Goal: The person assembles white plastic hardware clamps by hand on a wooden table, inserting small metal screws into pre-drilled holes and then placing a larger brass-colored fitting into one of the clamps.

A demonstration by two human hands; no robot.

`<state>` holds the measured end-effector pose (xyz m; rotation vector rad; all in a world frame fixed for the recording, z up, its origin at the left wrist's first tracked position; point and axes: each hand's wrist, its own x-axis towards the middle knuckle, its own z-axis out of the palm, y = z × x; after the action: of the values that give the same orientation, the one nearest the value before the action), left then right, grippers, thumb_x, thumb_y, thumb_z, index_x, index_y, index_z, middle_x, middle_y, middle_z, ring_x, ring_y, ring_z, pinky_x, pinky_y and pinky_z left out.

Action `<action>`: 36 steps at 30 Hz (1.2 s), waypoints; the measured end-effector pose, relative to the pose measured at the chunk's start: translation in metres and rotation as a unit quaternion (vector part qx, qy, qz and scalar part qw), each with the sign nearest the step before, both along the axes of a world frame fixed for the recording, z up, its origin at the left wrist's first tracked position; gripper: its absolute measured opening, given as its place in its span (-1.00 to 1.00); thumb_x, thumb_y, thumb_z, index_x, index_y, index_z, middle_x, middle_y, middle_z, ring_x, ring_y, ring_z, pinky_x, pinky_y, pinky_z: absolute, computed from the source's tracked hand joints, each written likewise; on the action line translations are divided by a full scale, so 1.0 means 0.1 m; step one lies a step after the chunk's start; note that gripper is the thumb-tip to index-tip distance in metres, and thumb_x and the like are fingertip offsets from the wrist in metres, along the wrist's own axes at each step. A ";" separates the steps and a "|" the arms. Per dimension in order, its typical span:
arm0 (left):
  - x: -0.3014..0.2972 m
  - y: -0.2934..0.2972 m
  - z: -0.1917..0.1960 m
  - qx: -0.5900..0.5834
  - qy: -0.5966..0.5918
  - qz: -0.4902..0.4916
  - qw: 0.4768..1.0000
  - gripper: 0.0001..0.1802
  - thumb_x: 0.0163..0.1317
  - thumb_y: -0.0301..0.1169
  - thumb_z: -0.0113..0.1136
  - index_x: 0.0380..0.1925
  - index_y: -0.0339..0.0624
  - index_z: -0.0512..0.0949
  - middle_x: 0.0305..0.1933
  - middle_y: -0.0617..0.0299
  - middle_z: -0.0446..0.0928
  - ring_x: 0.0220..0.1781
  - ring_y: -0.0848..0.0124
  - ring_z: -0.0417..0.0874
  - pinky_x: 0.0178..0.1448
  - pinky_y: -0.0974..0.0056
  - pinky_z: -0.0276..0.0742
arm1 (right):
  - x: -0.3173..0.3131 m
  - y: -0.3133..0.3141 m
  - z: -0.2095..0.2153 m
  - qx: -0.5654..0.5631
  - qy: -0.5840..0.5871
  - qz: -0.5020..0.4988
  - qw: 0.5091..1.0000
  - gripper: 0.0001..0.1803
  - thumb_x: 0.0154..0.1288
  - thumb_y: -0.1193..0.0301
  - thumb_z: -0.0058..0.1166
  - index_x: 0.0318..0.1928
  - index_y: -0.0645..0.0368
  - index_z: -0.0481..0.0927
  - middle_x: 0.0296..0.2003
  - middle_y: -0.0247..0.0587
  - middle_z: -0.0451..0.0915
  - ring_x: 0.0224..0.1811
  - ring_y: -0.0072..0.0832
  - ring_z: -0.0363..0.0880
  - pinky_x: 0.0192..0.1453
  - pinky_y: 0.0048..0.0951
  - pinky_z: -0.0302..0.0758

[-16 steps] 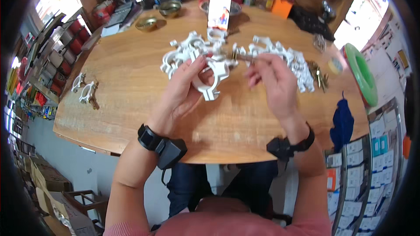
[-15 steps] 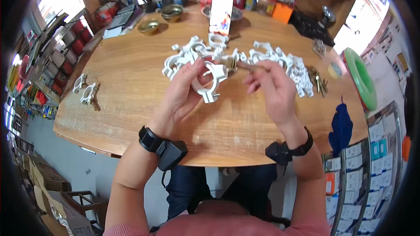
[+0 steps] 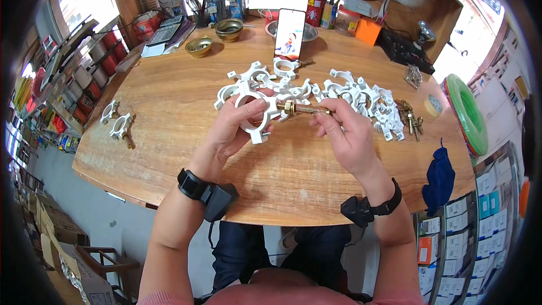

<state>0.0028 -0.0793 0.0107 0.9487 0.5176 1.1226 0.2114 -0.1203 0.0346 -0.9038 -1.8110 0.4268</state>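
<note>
My left hand (image 3: 228,127) is closed around a white plastic pipe clamp (image 3: 259,136), a round ring with screw lugs, thumb pressed on its rim. My right hand (image 3: 351,138) pinches the far end of a brass-coloured anchor bolt (image 3: 302,109). The bolt lies level, and its nut end meets the socket on the clamp's right side; how deep it sits I cannot tell. Behind my hands lie a heap of white clamps (image 3: 252,72) and a second heap of smaller white clamp pieces (image 3: 361,95). Loose brass-coloured bolts (image 3: 416,129) lie to the right.
Two clamps with bolts fitted, one of them this clamp (image 3: 119,127), lie at the table's left. A phone (image 3: 289,33) stands upright behind the heaps, near brass bowls (image 3: 199,48). On the right are a tape roll (image 3: 433,105), green tubing coil (image 3: 466,114) and blue cloth (image 3: 438,178).
My right hand has brought the bolt into line with the clamp's socket. The clamp has turned slightly and shifted a little left in my left hand. The view has tilted up slightly.
</note>
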 end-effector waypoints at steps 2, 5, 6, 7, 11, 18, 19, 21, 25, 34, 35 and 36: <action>-0.02 0.01 -0.01 -0.014 0.009 -0.010 1.000 -0.54 0.03 -0.34 0.18 -0.05 -0.21 0.34 -0.15 0.11 0.45 -0.21 0.34 0.51 -0.27 0.22 0.52 | 0.01 0.01 0.01 -0.036 0.004 0.013 0.999 -0.87 0.17 0.52 -0.02 -0.25 0.28 0.45 -0.55 -0.23 0.51 -0.57 -0.61 0.48 -0.51 -0.61 0.38; -0.08 0.05 -0.03 -0.023 -0.014 -0.039 0.999 -0.52 0.03 -0.36 0.17 -0.02 -0.23 0.33 -0.11 0.10 0.44 -0.17 0.33 0.50 -0.18 0.21 0.50 | 0.01 0.04 -0.03 -0.054 0.034 0.025 0.998 -0.82 0.15 0.53 0.00 -0.21 0.31 0.47 -0.51 -0.23 0.52 -0.53 -0.63 0.49 -0.47 -0.63 0.40; -0.08 0.06 -0.03 -0.023 -0.016 -0.039 0.999 -0.52 0.03 -0.36 0.17 -0.02 -0.23 0.33 -0.11 0.10 0.44 -0.17 0.33 0.50 -0.18 0.21 0.50 | 0.01 0.05 -0.05 -0.054 0.032 0.025 0.998 -0.82 0.15 0.53 0.00 -0.21 0.31 0.47 -0.51 -0.23 0.52 -0.53 -0.63 0.49 -0.47 -0.63 0.40; -0.07 0.06 -0.01 -0.020 -0.010 -0.053 0.998 -0.51 0.03 -0.37 0.16 0.00 -0.25 0.33 -0.11 0.09 0.45 -0.17 0.33 0.50 -0.17 0.23 0.49 | 0.01 0.05 -0.07 -0.057 0.048 0.036 0.997 -0.79 0.14 0.53 0.01 -0.18 0.31 0.47 -0.49 -0.24 0.53 -0.51 -0.64 0.49 -0.44 -0.63 0.41; -0.11 0.08 -0.03 -0.022 0.025 -0.057 0.998 -0.48 0.06 -0.35 0.14 0.02 -0.34 0.31 -0.18 0.06 0.47 -0.21 0.33 0.52 -0.15 0.31 0.46 | 0.00 0.09 -0.11 -0.122 0.118 0.065 0.983 -0.76 0.16 0.56 -0.01 -0.13 0.32 0.47 -0.43 -0.27 0.54 -0.44 -0.64 0.49 -0.38 -0.65 0.43; -0.17 0.10 -0.08 -0.020 0.003 -0.087 0.996 -0.64 0.09 -0.43 0.07 -0.09 -0.33 0.39 -0.24 0.06 0.49 -0.28 0.31 0.57 -0.22 0.32 0.50 | 0.00 0.14 -0.17 -0.191 0.135 0.080 0.969 -0.75 0.17 0.59 -0.05 -0.11 0.33 0.47 -0.41 -0.24 0.54 -0.45 -0.66 0.47 -0.36 -0.65 0.46; -0.18 0.11 -0.07 -0.001 0.006 -0.081 0.997 -0.63 0.08 -0.43 0.09 -0.09 -0.30 0.39 -0.23 0.05 0.48 -0.29 0.32 0.56 -0.22 0.33 0.50 | -0.02 0.17 -0.16 -0.189 0.136 0.089 0.968 -0.74 0.17 0.59 -0.05 -0.10 0.34 0.45 -0.41 -0.23 0.54 -0.46 -0.66 0.47 -0.38 -0.65 0.46; -0.16 0.12 -0.06 -0.004 0.015 -0.073 0.997 -0.61 0.08 -0.39 0.10 -0.07 -0.30 0.39 -0.22 0.08 0.48 -0.27 0.34 0.55 -0.19 0.34 0.49 | -0.02 0.23 -0.18 -0.190 0.150 0.094 0.966 -0.76 0.16 0.59 -0.05 -0.12 0.35 0.45 -0.41 -0.23 0.54 -0.45 -0.65 0.47 -0.38 -0.65 0.46; -0.14 0.26 -0.14 -0.010 0.024 -0.089 0.996 -0.58 0.08 -0.35 0.10 -0.05 -0.30 0.37 -0.23 0.11 0.49 -0.23 0.35 0.53 -0.19 0.32 0.47 | 0.00 0.32 -0.23 -0.187 0.177 0.091 0.962 -0.82 0.18 0.56 -0.04 -0.21 0.39 0.44 -0.42 -0.17 0.55 -0.48 -0.63 0.48 -0.40 -0.65 0.45; -0.17 0.16 -0.21 -0.022 0.055 -0.040 0.997 -0.59 0.06 -0.37 0.08 -0.07 -0.30 0.37 -0.27 0.13 0.50 -0.32 0.39 0.55 -0.28 0.34 0.49 | -0.04 0.22 -0.21 -0.208 0.109 0.042 0.971 -0.77 0.18 0.46 0.00 -0.20 0.39 0.43 -0.52 -0.24 0.54 -0.56 -0.65 0.47 -0.47 -0.66 0.42; -0.12 0.19 -0.20 -0.022 0.058 -0.025 0.998 -0.60 0.04 -0.39 0.10 -0.09 -0.29 0.37 -0.27 0.13 0.50 -0.34 0.38 0.55 -0.29 0.33 0.51 | -0.02 0.25 -0.25 -0.223 0.138 0.060 0.963 -0.77 0.18 0.46 0.00 -0.20 0.39 0.43 -0.54 -0.24 0.53 -0.57 -0.65 0.46 -0.48 -0.65 0.42; -0.09 0.10 -0.19 -0.036 0.061 -0.009 0.997 -0.61 0.03 -0.40 0.12 -0.11 -0.28 0.38 -0.28 0.13 0.50 -0.36 0.38 0.56 -0.30 0.33 0.52 | -0.02 0.17 -0.27 -0.250 0.168 0.079 0.950 -0.76 0.19 0.46 0.00 -0.20 0.39 0.43 -0.55 -0.23 0.53 -0.57 -0.65 0.46 -0.49 -0.65 0.41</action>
<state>-0.0059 -0.0696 -0.0087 0.9613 0.6433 1.0283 0.2093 -0.1032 0.0071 -0.9563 -1.4836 1.1107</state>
